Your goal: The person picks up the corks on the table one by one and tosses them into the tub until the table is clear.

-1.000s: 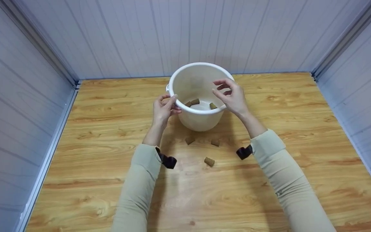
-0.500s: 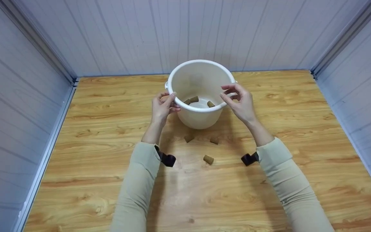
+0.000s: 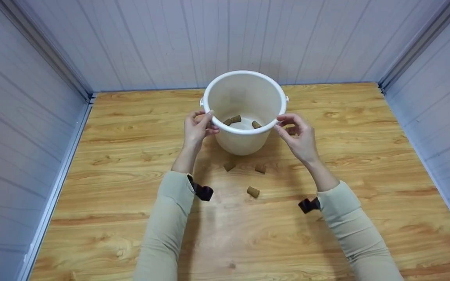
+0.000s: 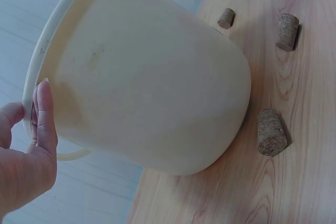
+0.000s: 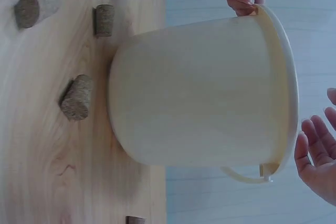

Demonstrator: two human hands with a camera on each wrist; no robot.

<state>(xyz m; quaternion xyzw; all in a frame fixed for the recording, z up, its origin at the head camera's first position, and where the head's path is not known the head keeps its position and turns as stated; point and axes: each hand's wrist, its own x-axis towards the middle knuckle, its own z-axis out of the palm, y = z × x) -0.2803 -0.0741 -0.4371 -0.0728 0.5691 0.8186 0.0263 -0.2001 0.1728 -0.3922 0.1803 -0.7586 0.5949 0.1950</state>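
A white bucket (image 3: 244, 142) stands upright on the wood-look surface, with three corks inside, one of them a cork (image 3: 256, 124) at the right of its floor. My left hand (image 3: 195, 130) pinches the bucket's near-left rim between thumb and fingers, also seen on the left hand (image 4: 31, 156) in the left wrist view. Close to the near-right rim, my right hand (image 3: 301, 138) has loosely bent fingers and holds nothing. In front of the bucket lie a cork (image 3: 229, 166), another cork (image 3: 260, 168) and a nearer cork (image 3: 253, 191).
A further cork (image 5: 136, 220) lies partly in view at the bottom of the right wrist view. Behind the bucket rises a pale panelled wall (image 3: 150, 43), with side walls at left and right. The bucket's thin handle (image 5: 244, 177) hangs behind it.
My right hand has drawn back from over the bucket's opening, rightward and nearer to me. The right-hand cork inside has changed its tilt. My left hand keeps its grip on the rim.
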